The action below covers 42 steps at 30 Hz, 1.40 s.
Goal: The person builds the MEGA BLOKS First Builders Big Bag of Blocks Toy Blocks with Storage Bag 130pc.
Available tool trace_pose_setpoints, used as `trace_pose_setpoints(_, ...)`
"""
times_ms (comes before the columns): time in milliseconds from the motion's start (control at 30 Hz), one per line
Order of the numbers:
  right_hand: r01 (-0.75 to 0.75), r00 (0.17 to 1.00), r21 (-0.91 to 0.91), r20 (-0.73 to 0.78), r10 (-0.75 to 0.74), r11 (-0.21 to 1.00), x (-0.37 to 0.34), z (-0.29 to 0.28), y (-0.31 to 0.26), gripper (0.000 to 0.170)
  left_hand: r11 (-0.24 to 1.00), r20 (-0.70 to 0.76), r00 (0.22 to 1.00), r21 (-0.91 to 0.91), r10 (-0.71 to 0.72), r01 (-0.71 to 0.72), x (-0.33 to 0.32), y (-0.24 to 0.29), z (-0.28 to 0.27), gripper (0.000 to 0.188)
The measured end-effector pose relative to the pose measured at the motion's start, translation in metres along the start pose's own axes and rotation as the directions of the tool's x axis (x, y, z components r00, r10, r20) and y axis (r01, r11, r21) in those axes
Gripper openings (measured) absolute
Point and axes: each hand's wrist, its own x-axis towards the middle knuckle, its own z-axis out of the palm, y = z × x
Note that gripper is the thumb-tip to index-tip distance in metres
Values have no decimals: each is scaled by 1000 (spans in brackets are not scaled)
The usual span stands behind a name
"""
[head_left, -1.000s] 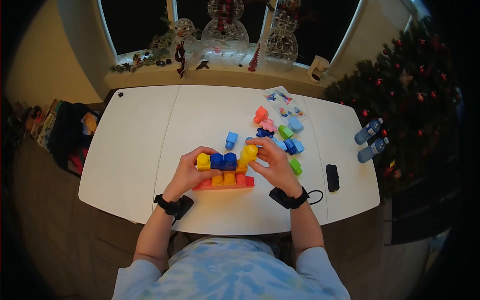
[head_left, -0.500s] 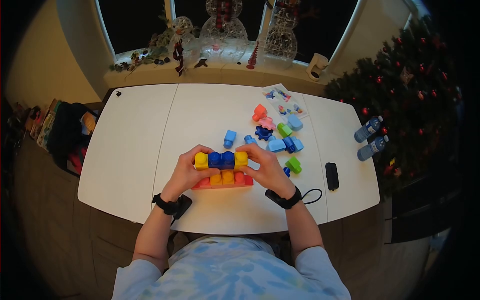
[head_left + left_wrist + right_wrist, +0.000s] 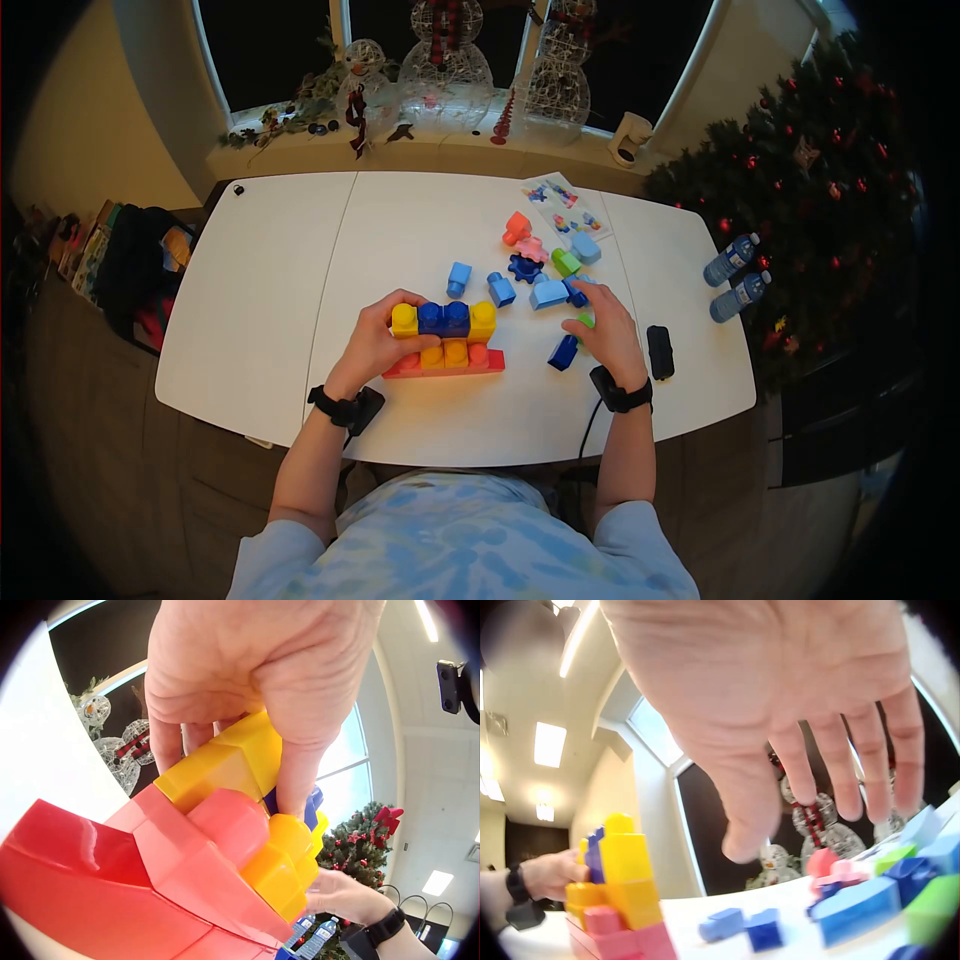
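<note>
A stack of toy blocks stands on the white table (image 3: 270, 300): a red base (image 3: 435, 370), an orange and red layer, and a top row of a yellow block (image 3: 482, 318) at each end with blue (image 3: 443, 318) between. My left hand (image 3: 372, 348) grips the stack's left end, fingers behind and thumb in front; the left wrist view shows it pinching a yellow block (image 3: 217, 765). My right hand (image 3: 615, 345) hovers over loose blocks, fingers extended and holding nothing in the right wrist view (image 3: 780, 682). Beside it lie a dark blue block (image 3: 563, 352) and a partly hidden green one (image 3: 586, 321).
Behind lie light blue blocks (image 3: 459, 279), a dark blue gear-like piece (image 3: 525, 268), pink (image 3: 532, 249) and coral pieces (image 3: 517, 228), and a picture sheet (image 3: 566, 208). At right are a black case (image 3: 661, 352) and two bottles (image 3: 730, 260).
The right-hand yellow block, tilted in my right hand a second ago, now sits upright in the top row. My right hand has let go and moved right. My left hand stays on the stack.
</note>
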Motion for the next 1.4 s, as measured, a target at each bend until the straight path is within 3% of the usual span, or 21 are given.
trace_pose_setpoints(67,-164,971,-318,117,210,934,-7,2,42,54,1000,6,1000,-10,1,-1,3,-2,1,42)
trace_pose_setpoints(167,-170,966,-361,121,227,917,-16,18,75,47,999,6,1000,49,-16,16,3,-5,2,45)
trace_pose_setpoints(233,-192,969,-346,80,233,918,-15,26,84,44,994,-14,994,20,111,-110,1,-3,1,49)
trace_pose_setpoints(300,-209,971,-321,42,234,924,-12,28,88,41,990,-45,989,-1,144,-144,-1,-6,-2,52)
trace_pose_setpoints(400,-135,991,-185,-43,129,973,-6,23,83,35,986,-81,984,-35,161,-165,-7,-10,-13,54)
trace_pose_setpoints(467,-83,976,168,-184,114,982,4,11,43,34,988,-91,986,-50,139,-144,-11,-9,-19,54)
trace_pose_setpoints(500,-35,977,217,-199,80,975,9,6,23,36,989,-88,989,-76,120,-127,-12,-8,-21,55)
trace_pose_setpoints(633,94,991,387,-123,-49,917,26,-3,-57,36,988,-70,993,-117,95,-102,-14,-4,-21,56)
trace_pose_setpoints(700,161,982,503,6,-190,849,34,1,-87,37,986,-62,992,-125,105,-113,-12,-6,-19,56)
trace_pose_setpoints(733,165,981,504,5,-194,848,37,2,-104,37,984,-52,992,-135,113,-119,-12,-7,-18,56)
trace_pose_setpoints(800,340,912,376,93,-400,862,42,8,-135,34,985,-65,994,-143,91,-99,-13,-7,-16,55)
trace_pose_setpoints(833,342,911,377,91,-402,860,43,17,-143,34,985,-74,995,-153,67,-78,-13,-7,-16,54)
trace_pose_setpoints(900,476,838,412,54,-543,777,47,37,-152,30,987,-67,995,-143,67,-76,-12,-8,-16,54)
trace_pose_setpoints(1133,436,823,370,205,-530,820,52,56,-170,26,978,-44,997,-198,57,-65,-12,-8,-16,53)
trace_pose_setpoints(1400,432,820,322,247,-515,842,53,59,-168,24,981,-36,998,-181,59,-65,-11,-12,-17,48)
